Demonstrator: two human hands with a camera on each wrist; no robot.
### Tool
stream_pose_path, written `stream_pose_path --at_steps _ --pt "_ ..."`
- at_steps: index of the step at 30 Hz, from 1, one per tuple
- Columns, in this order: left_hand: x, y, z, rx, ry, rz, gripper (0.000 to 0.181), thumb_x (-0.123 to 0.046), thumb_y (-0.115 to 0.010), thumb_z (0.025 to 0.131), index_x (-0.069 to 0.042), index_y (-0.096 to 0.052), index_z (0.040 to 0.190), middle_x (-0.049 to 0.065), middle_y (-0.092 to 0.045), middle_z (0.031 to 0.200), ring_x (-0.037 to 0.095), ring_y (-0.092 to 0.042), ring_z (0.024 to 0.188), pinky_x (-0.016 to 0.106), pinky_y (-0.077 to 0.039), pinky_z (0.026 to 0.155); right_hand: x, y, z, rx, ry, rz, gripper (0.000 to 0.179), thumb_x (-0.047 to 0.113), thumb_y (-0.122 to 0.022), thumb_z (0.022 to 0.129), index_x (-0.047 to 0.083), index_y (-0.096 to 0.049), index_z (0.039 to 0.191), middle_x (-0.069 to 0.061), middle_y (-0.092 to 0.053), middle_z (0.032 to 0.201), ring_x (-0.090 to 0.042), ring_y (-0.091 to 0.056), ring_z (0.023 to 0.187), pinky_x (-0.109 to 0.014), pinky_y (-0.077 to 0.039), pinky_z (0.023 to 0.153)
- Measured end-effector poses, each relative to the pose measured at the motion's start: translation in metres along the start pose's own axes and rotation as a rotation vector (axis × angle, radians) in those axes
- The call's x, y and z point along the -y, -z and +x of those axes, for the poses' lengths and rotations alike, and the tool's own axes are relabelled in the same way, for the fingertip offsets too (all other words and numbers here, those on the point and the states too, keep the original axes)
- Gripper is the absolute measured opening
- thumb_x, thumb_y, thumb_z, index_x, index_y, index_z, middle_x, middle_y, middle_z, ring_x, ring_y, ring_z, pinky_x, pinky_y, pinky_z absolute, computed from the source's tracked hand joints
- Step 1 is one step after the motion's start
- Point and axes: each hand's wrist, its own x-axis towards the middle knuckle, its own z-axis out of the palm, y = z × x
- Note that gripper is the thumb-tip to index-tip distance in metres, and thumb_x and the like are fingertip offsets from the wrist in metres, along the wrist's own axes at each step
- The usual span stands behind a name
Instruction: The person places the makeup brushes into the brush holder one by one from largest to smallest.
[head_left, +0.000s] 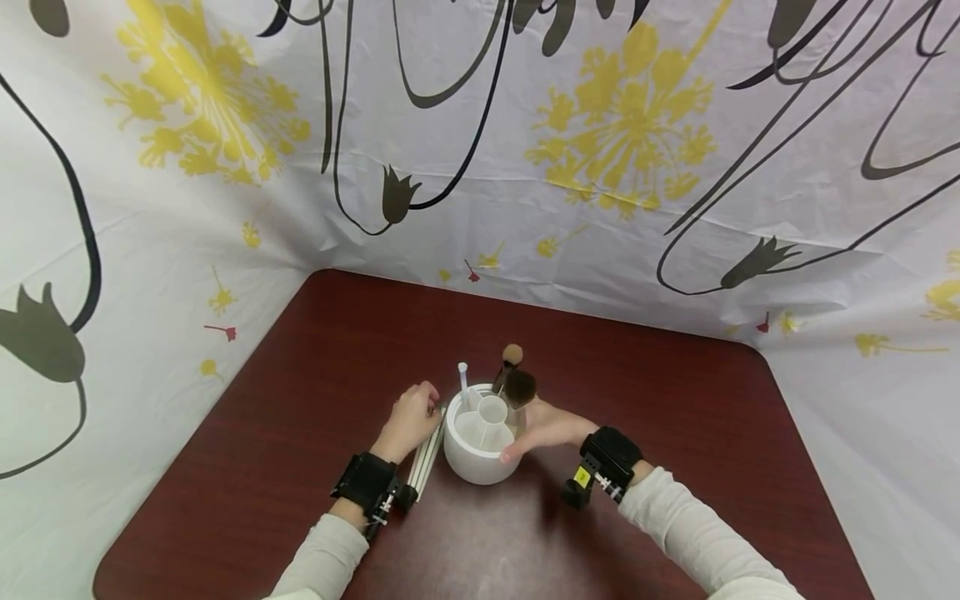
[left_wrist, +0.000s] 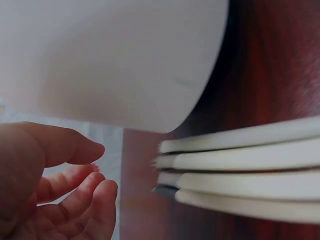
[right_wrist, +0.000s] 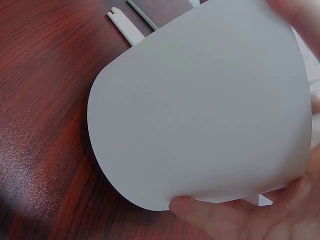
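A round white organizer cup (head_left: 481,462) with inner compartments stands on the table. My right hand (head_left: 551,425) grips its right side, thumb at the front; in the right wrist view its fingers (right_wrist: 210,215) press on the smooth wall. Inside the cup are a dark fluffy makeup brush (head_left: 520,388), a tan-tipped makeup brush (head_left: 512,356) and a thin white stick (head_left: 463,379). My left hand (head_left: 411,418) is left of the cup, fingers loosely bent and holding nothing. Several slender white handles with grey, brush-like tips (left_wrist: 250,155) lie side by side between that hand and the cup.
The dark red wooden table (head_left: 637,367) has rounded corners. A white cloth (head_left: 465,125) with yellow and grey flower prints hangs behind it and at both sides.
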Motion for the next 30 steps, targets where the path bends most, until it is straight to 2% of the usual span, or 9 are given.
stream_pose_path --at_steps 3,7,19,30 --pt "0.001 -0.006 -0.001 0.006 -0.026 0.039 0.016 -0.003 -0.064 0.074 -0.002 -0.057 0.088 0.008 -0.057 0.078 0.022 -0.057 0.073 0.041 -0.044 0.073 0.000 0.000 0.001 0.006 0.014 0.013 0.085 0.016 -0.082 0.062 0.008 -0.036 0.132 -0.005 -0.049 0.127 -0.019 -0.043 0.118 -0.040 -0.025 0.102" --pt "0.003 -0.013 -0.003 0.012 -0.062 0.061 0.015 0.001 -0.061 0.073 -0.001 -0.057 0.088 0.007 -0.054 0.074 0.021 -0.054 0.070 0.048 -0.040 0.077 -0.001 -0.001 0.002 0.012 0.024 0.026 0.083 0.013 -0.082 0.062 0.008 -0.037 0.132 -0.005 -0.050 0.127 -0.019 -0.043 0.119 -0.039 -0.026 0.102" --pt "0.008 -0.026 -0.004 0.044 -0.061 0.088 0.016 0.003 -0.058 0.074 0.000 -0.057 0.089 0.012 -0.054 0.078 0.026 -0.057 0.072 0.039 -0.046 0.064 -0.002 -0.001 0.002 0.026 0.034 -0.003 0.079 0.014 -0.081 0.064 0.010 -0.041 0.132 -0.003 -0.052 0.126 -0.017 -0.045 0.117 -0.035 -0.029 0.101" --pt "0.011 -0.032 -0.004 0.017 -0.049 0.152 0.013 0.003 -0.058 0.076 0.000 -0.055 0.088 0.014 -0.053 0.077 0.030 -0.057 0.068 0.040 -0.047 0.057 -0.002 -0.001 0.002 0.020 0.018 -0.001 0.079 0.016 -0.082 0.062 0.010 -0.042 0.131 -0.003 -0.052 0.126 -0.017 -0.045 0.117 -0.035 -0.029 0.101"
